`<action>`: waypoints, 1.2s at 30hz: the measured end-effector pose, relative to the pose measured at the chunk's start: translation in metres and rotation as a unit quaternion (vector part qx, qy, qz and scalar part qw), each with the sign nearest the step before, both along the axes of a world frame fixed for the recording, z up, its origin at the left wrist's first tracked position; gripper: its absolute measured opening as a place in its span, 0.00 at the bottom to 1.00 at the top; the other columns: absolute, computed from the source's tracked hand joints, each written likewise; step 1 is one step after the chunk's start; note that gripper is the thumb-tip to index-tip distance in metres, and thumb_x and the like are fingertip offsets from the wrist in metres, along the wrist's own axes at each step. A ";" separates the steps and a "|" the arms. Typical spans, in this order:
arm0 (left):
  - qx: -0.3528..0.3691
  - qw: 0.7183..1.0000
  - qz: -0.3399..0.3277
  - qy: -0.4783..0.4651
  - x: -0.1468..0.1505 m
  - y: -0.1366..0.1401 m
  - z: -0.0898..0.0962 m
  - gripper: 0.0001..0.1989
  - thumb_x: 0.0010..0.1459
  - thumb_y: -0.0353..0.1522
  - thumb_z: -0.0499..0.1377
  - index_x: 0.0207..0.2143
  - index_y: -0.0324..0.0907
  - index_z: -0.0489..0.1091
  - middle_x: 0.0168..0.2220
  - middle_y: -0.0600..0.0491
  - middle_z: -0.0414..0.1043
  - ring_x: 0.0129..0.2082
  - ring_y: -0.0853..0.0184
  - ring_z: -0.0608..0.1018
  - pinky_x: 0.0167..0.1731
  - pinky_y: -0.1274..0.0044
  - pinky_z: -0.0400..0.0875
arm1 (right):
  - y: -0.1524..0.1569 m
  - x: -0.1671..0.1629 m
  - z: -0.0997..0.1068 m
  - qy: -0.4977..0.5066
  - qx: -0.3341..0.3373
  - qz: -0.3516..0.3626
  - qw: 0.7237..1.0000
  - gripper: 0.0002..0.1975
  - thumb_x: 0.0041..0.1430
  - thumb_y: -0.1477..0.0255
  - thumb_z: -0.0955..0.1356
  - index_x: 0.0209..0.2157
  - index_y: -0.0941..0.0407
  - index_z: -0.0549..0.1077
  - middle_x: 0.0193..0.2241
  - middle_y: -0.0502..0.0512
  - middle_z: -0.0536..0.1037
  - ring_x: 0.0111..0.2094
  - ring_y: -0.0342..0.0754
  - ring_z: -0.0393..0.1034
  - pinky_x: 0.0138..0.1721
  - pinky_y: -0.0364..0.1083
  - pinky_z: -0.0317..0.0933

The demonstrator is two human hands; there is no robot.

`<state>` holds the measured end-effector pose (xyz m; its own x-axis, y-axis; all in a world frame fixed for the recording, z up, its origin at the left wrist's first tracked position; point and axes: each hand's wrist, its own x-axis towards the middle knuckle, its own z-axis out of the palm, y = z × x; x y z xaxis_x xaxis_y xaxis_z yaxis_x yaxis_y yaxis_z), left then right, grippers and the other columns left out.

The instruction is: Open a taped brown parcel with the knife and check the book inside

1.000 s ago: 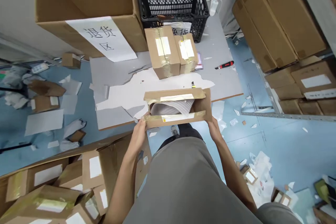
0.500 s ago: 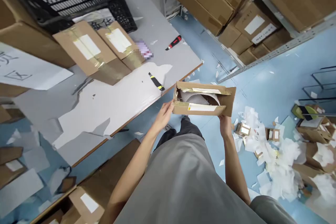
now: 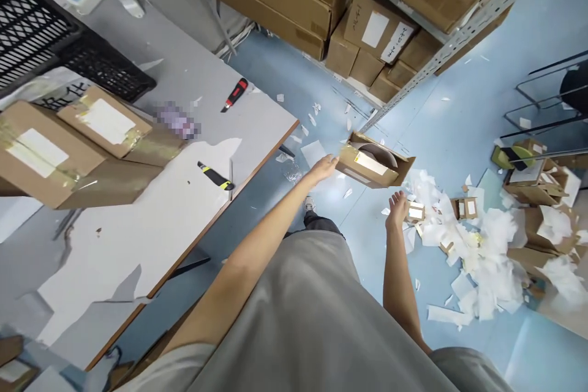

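An opened cardboard box (image 3: 373,166) with white wrapped contents showing hangs tilted in the air over the blue floor, to the right of the table. My left hand (image 3: 324,167) is stretched out with its fingertips at the box's left end, fingers extended rather than wrapped around it. My right hand (image 3: 397,206) is below the box, apart from it, fingers loose and holding nothing. Right of that hand, a heap of torn white paper and small empty boxes (image 3: 478,245) lies on the floor.
The grey table (image 3: 151,220) at left carries two taped cardboard boxes (image 3: 55,153), a black-and-yellow utility knife (image 3: 215,176), a red-and-black knife (image 3: 234,94) and a black plastic crate (image 3: 50,43). A metal shelf rack with stacked cartons (image 3: 367,30) stands behind.
I have turned right, away from the table. The box went from held in both hands to out over the floor; my right hand has let go and dropped below it.
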<state>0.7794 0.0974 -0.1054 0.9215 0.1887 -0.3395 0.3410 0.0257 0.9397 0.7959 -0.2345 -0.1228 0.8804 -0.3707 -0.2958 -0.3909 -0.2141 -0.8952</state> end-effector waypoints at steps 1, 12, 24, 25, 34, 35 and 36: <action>-0.005 1.000 -0.005 0.016 0.005 -0.005 -0.003 0.33 0.66 0.55 0.64 0.58 0.38 0.83 0.68 0.34 0.78 0.74 0.42 0.72 0.77 0.54 0.58 | 0.000 0.004 -0.005 0.009 -0.009 -0.002 1.000 0.39 0.63 0.39 0.61 0.60 0.54 0.76 0.62 0.69 0.80 0.65 0.59 0.78 0.67 0.64 0.72; -0.090 0.971 0.183 0.124 -0.160 0.057 -0.008 0.34 0.52 0.63 0.70 0.45 0.45 0.86 0.52 0.38 0.88 0.57 0.45 0.86 0.66 0.55 0.75 | 0.167 -0.008 -0.051 0.140 0.062 0.313 0.937 0.35 0.46 0.39 0.76 0.43 0.55 0.81 0.43 0.67 0.88 0.46 0.61 0.86 0.56 0.64 0.78; -0.156 0.842 0.508 0.093 -0.374 0.176 0.031 0.40 0.51 0.62 0.74 0.54 0.43 0.82 0.60 0.37 0.84 0.62 0.44 0.84 0.68 0.54 0.73 | 0.445 -0.097 -0.036 0.090 0.045 0.647 0.756 0.25 0.60 0.46 0.73 0.46 0.51 0.82 0.45 0.61 0.90 0.49 0.58 0.86 0.60 0.59 0.77; -0.154 0.838 0.517 0.087 -0.387 0.185 0.034 0.40 0.52 0.62 0.74 0.55 0.43 0.82 0.60 0.37 0.84 0.63 0.44 0.84 0.68 0.54 0.73 | 0.468 -0.106 -0.037 0.078 0.031 0.650 0.756 0.23 0.61 0.48 0.73 0.46 0.52 0.81 0.44 0.60 0.90 0.50 0.58 0.85 0.61 0.59 0.77; -0.145 0.839 0.523 0.046 -0.394 0.280 0.048 0.37 0.55 0.59 0.72 0.57 0.42 0.81 0.63 0.36 0.82 0.64 0.46 0.82 0.70 0.54 0.70 | 0.628 -0.138 -0.054 -0.025 -0.097 0.653 0.751 0.27 0.67 0.62 0.71 0.64 0.57 0.74 0.57 0.67 0.84 0.58 0.60 0.79 0.69 0.60 0.68; -0.143 0.843 0.517 0.042 -0.386 0.291 0.050 0.36 0.56 0.58 0.71 0.56 0.41 0.81 0.62 0.36 0.83 0.63 0.47 0.83 0.70 0.54 0.70 | 0.641 -0.136 -0.058 -0.040 -0.108 0.652 0.749 0.30 0.66 0.63 0.72 0.67 0.58 0.72 0.61 0.69 0.82 0.62 0.61 0.76 0.71 0.61 0.65; -0.139 0.847 0.512 0.038 -0.378 0.301 0.052 0.35 0.57 0.56 0.71 0.56 0.41 0.81 0.62 0.36 0.83 0.63 0.48 0.83 0.69 0.55 0.70 | 0.654 -0.134 -0.062 -0.053 -0.121 0.653 0.746 0.34 0.66 0.64 0.73 0.70 0.59 0.69 0.64 0.72 0.79 0.65 0.63 0.73 0.73 0.61 0.63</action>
